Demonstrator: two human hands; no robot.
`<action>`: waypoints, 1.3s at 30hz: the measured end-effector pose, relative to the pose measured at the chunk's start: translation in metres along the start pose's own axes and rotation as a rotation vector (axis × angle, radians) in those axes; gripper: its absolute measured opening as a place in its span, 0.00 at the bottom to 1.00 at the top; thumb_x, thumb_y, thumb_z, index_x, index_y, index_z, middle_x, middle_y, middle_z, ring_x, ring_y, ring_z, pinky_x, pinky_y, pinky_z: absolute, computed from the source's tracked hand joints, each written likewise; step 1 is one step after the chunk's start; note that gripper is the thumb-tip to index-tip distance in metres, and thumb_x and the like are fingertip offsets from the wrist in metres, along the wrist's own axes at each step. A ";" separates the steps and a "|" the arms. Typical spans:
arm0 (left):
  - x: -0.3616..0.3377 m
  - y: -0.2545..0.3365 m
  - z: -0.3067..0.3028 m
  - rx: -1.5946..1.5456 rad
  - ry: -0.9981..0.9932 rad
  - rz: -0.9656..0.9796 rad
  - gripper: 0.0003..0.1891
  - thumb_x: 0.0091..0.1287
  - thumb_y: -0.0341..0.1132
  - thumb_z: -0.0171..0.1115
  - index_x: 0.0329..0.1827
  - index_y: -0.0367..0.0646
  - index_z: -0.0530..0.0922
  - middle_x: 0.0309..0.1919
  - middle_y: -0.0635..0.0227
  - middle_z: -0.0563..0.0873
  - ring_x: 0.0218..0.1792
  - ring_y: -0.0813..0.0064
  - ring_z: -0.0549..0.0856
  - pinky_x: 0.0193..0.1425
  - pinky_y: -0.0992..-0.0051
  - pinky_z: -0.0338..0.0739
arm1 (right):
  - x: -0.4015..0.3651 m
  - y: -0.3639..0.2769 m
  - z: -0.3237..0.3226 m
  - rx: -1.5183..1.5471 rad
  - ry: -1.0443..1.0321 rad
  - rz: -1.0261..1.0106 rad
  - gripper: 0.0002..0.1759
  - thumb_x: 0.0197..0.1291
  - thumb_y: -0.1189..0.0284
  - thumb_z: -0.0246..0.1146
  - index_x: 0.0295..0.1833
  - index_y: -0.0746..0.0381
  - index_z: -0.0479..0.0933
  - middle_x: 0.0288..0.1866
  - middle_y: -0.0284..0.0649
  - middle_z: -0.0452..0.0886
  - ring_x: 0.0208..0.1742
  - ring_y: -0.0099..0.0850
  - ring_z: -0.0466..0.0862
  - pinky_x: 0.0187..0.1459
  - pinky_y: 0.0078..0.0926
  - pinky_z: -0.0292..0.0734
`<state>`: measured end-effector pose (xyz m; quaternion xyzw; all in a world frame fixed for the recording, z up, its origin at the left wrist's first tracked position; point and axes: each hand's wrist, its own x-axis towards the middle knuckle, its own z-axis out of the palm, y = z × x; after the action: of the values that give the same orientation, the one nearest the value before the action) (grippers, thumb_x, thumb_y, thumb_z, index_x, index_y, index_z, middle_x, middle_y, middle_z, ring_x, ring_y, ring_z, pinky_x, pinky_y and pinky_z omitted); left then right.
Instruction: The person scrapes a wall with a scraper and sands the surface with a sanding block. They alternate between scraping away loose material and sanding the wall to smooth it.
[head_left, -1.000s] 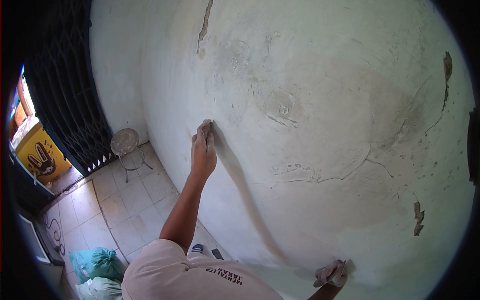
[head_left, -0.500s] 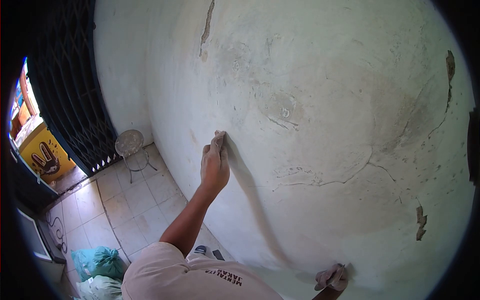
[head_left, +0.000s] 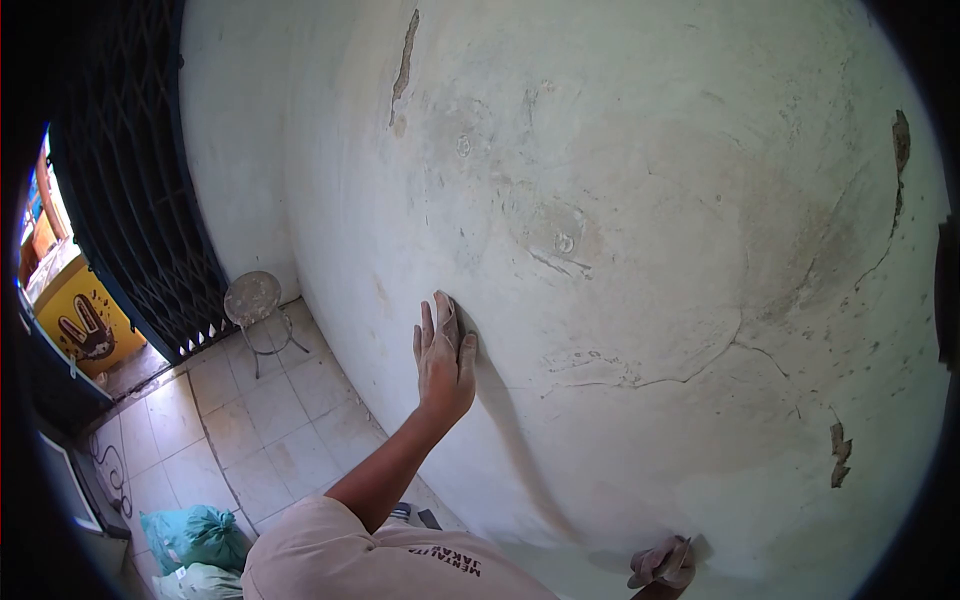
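Observation:
My left hand point(head_left: 442, 365) is raised against the pale plastered wall point(head_left: 640, 290), fingers stretched out and spread, with grey dust on them. Its fingertips are at the wall surface, left of a branching crack point(head_left: 690, 370). Low at the bottom right, my right hand point(head_left: 660, 565) is closed close to the wall and looks thickly dusted. A thin, pale edge shows at its fingers; what it grips I cannot tell.
A round stool point(head_left: 252, 298) stands on the tiled floor point(head_left: 265, 440) in the corner. Teal and pale bags point(head_left: 195, 535) lie at lower left. A dark folding gate point(head_left: 140, 170) borders the doorway. Broken plaster point(head_left: 840, 455) marks the wall's right side.
My left hand has turned and opened out from closely held fingers to spread ones, sitting slightly lower in view. The right hand stays low by the wall. The view has shifted slightly.

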<state>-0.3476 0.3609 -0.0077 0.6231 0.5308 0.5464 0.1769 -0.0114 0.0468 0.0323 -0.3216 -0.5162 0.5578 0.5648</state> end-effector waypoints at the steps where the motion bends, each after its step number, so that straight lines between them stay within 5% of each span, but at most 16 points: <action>1: 0.001 0.002 -0.002 -0.043 -0.017 -0.022 0.33 0.75 0.28 0.48 0.80 0.32 0.47 0.80 0.46 0.54 0.81 0.46 0.48 0.81 0.52 0.42 | 0.000 0.001 0.000 0.042 0.000 0.010 0.16 0.67 0.63 0.66 0.44 0.66 0.74 0.29 0.42 0.81 0.19 0.31 0.72 0.26 0.32 0.63; 10: 0.006 -0.010 0.003 -0.037 -0.012 -0.017 0.31 0.75 0.28 0.47 0.80 0.33 0.52 0.80 0.50 0.54 0.81 0.44 0.48 0.81 0.47 0.42 | 0.004 -0.005 0.019 -0.004 0.167 0.019 0.18 0.67 0.61 0.66 0.44 0.67 0.76 0.27 0.45 0.80 0.19 0.33 0.73 0.23 0.31 0.63; 19: 0.009 -0.012 -0.004 -0.066 -0.026 -0.034 0.27 0.76 0.27 0.46 0.77 0.31 0.58 0.80 0.49 0.57 0.80 0.41 0.48 0.79 0.42 0.42 | 0.008 0.003 -0.003 0.089 -0.107 -0.055 0.19 0.63 0.63 0.69 0.48 0.68 0.78 0.29 0.45 0.80 0.23 0.34 0.74 0.23 0.31 0.63; 22: 0.009 -0.009 0.002 -0.205 0.016 -0.073 0.26 0.76 0.26 0.44 0.77 0.30 0.57 0.80 0.49 0.57 0.80 0.40 0.47 0.79 0.41 0.40 | -0.008 0.000 0.001 0.153 0.126 0.131 0.18 0.62 0.63 0.70 0.46 0.68 0.78 0.33 0.45 0.81 0.25 0.34 0.75 0.25 0.30 0.64; 25: 0.009 -0.011 0.008 -0.280 0.044 -0.099 0.26 0.77 0.25 0.42 0.77 0.29 0.56 0.80 0.49 0.56 0.80 0.40 0.45 0.79 0.40 0.39 | -0.014 0.013 -0.020 0.178 0.034 0.024 0.16 0.62 0.64 0.70 0.42 0.68 0.78 0.37 0.44 0.82 0.26 0.34 0.76 0.26 0.29 0.65; 28: 0.010 -0.010 0.009 -0.301 0.056 -0.104 0.26 0.77 0.24 0.41 0.77 0.29 0.55 0.80 0.49 0.56 0.80 0.40 0.45 0.79 0.40 0.38 | -0.008 0.000 -0.010 0.144 0.004 0.157 0.14 0.63 0.66 0.69 0.38 0.67 0.79 0.43 0.43 0.83 0.28 0.35 0.77 0.27 0.31 0.68; 34: 0.010 -0.018 0.010 -0.166 0.048 -0.047 0.26 0.76 0.24 0.41 0.78 0.31 0.57 0.79 0.49 0.58 0.80 0.40 0.46 0.78 0.39 0.41 | 0.002 0.003 -0.005 0.160 -0.097 -0.023 0.08 0.66 0.70 0.65 0.38 0.65 0.80 0.54 0.45 0.80 0.30 0.35 0.79 0.30 0.34 0.71; 39: 0.031 -0.023 -0.003 -0.087 0.069 -0.065 0.26 0.77 0.25 0.41 0.78 0.33 0.57 0.79 0.49 0.59 0.80 0.42 0.51 0.78 0.39 0.45 | 0.003 -0.001 -0.003 0.141 -0.111 -0.012 0.09 0.66 0.69 0.65 0.38 0.65 0.80 0.55 0.45 0.80 0.31 0.35 0.80 0.31 0.33 0.72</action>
<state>-0.3660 0.3948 -0.0102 0.5782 0.5322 0.5841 0.2030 -0.0084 0.0508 0.0329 -0.2463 -0.5081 0.6063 0.5600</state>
